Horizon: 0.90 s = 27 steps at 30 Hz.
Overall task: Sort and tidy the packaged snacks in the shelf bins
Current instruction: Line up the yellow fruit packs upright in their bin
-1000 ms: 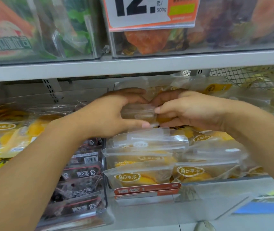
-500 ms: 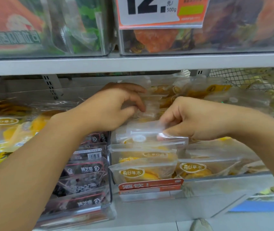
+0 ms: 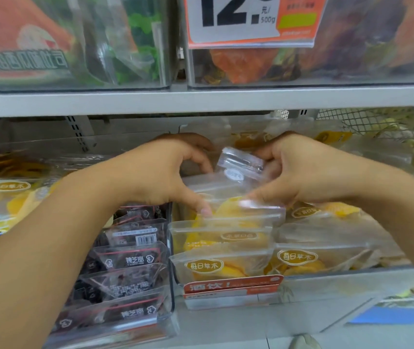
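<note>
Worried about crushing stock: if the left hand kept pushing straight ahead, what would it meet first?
Probably the clear packet that the left hand and right hand hold between them; behind it, more yellow packs. Depth is unclear.

Yellow snack packets — orange price tag

Even bright light — upper bins blurred, edges bowed.

An orange-and-white price sign printed with large black numerals hangs above the grey metal shelf edge. A white wire mesh panel shows at the upper right, and a blue patch of floor lies at the lower right.
</note>
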Tool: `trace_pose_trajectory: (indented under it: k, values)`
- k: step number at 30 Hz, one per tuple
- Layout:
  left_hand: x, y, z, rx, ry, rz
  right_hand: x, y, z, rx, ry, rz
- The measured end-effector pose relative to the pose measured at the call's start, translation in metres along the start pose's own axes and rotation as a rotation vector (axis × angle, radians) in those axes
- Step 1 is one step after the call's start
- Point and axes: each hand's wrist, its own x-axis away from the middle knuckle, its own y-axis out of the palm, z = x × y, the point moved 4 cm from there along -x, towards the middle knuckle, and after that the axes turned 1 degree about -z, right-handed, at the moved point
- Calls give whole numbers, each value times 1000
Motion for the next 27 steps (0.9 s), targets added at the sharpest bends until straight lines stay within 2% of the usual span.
trace_pose_trajectory:
  k: [4, 7, 10, 12, 15, 16, 20, 23, 25, 27]
  values:
    - [-2, -1, 0, -96, -107, -62, -1, 7, -12, 355, -117, 105]
    - [-5, -4, 1, -135, -100, -64, 6, 3, -18, 543, -231, 190]
    - [-10, -3, 3, -168, -34, 50, 18, -3, -25, 576, -370, 226]
    - [-14, -2, 0, -147, -3, 135, 21, 7, -30, 581, -438, 177]
    - [-18, -1, -7, -82, 37, 202, 11, 32, -31, 629, -385, -24]
    - [-18, -1, -9, -91, 53, 221, 3, 38, -30, 659, -381, -45]
    - [-13, -1, -9, -26, 90, 303, -24, 49, -27, 873, -339, 71]
    - [-4, -3, -10, 102, 75, 205, -31, 44, -14, 808, -377, 84]
    - [1, 0, -6, 133, 36, 42, -21, 35, -7, 481, -333, -67]
    - [1, 6, 0, 35, 41, -49, -6, 20, -2, 131, -178, -231]
